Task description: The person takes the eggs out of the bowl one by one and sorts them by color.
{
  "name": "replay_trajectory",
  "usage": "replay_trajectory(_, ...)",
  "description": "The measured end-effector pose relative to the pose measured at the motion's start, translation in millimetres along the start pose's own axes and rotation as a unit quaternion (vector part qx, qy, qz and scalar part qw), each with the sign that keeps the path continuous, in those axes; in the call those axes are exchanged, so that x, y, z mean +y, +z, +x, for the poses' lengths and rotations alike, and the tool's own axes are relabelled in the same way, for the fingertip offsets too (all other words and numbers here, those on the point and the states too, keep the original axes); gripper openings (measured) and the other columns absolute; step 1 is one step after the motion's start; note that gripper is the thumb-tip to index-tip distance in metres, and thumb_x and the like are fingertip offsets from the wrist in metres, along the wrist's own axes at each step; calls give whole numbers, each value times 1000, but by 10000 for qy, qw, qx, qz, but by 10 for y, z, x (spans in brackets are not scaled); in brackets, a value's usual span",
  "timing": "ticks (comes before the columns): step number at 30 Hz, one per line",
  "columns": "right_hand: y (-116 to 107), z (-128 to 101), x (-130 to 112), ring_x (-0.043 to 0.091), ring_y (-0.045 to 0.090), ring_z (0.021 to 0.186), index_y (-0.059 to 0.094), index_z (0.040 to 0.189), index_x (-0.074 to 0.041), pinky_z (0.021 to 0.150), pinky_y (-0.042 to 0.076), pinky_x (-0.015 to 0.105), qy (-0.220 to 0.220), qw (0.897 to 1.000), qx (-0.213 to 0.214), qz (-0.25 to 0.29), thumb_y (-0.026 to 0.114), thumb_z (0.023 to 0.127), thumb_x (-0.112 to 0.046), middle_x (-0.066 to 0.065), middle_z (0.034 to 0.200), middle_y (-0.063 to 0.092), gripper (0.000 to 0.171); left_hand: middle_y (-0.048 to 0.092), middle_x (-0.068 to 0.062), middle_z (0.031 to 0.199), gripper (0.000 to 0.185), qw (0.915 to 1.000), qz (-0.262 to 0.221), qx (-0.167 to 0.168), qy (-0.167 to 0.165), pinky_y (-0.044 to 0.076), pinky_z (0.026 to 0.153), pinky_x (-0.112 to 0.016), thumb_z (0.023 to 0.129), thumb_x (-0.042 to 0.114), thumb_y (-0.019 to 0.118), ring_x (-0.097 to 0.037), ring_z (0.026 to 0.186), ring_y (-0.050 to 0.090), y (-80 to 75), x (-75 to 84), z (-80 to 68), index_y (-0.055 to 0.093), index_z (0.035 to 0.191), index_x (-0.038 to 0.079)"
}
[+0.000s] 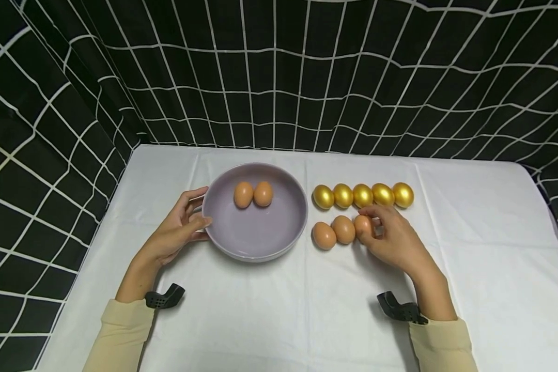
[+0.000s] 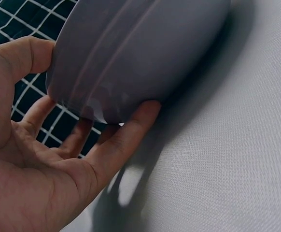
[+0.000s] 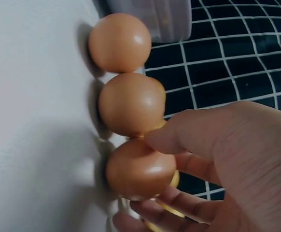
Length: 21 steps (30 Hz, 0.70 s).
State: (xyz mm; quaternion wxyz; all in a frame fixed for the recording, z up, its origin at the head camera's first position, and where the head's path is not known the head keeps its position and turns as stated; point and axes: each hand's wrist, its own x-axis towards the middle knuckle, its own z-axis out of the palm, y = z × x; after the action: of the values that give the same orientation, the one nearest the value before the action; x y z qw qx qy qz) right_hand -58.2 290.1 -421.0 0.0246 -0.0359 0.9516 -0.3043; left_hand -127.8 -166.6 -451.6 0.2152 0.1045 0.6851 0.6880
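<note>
A round mauve bowl (image 1: 256, 232) stands on the left part of the white cloth, with two brown eggs (image 1: 244, 195) side by side inside it. My left hand (image 1: 179, 230) holds the bowl at its left side, the thumb at the rim and the fingers against the outer wall. To the bowl's right, three brown eggs lie in a short row. My right hand (image 1: 395, 240) pinches the rightmost brown egg (image 1: 363, 227) between thumb and fingers. In the right wrist view this egg (image 3: 138, 174) is still beside the middle egg (image 3: 131, 104).
Several gold eggs (image 1: 362, 196) form a row just behind the three brown ones, close to my right fingers. White cloth (image 1: 269, 315) covers the table. Black netting-patterned curtain (image 1: 279, 77) rises along the back and both sides.
</note>
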Motion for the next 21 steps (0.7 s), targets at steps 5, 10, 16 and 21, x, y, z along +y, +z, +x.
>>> replay_trajectory(5,-108,-22,-58,45,64,122,62,141,-5,98,53,62,-10,9999,-72,70,71,100,-25,23,143,59,47,30,-19,166,73,10000,23,-2,8,63,88,-35,101,2,60,-14,126,61,-1,14,15,26,164,17)
replay_trajectory(10,-191,-27,-155,44,62,125,63,138,-1,93,61,56,-242,9988,231,364,69,102,-22,24,142,60,42,31,-19,166,73,10000,-5,40,22,64,89,-36,101,2,61,-14,126,61,14,21,32,27,164,17)
replay_trajectory(16,-179,12,-337,34,66,120,68,131,-3,87,64,33,-691,9929,584,774,70,100,-13,17,128,67,33,30,-20,166,73,10000,-27,13,-36,63,91,-36,101,2,60,-16,128,60,37,9,17,26,164,17)
replay_trajectory(21,-158,120,-517,26,64,114,69,130,-9,88,59,27,-921,9918,481,741,70,100,-14,12,128,68,30,30,-20,167,73,10000,17,13,-34,63,91,-36,102,3,61,-19,131,58,21,15,-4,25,164,16)
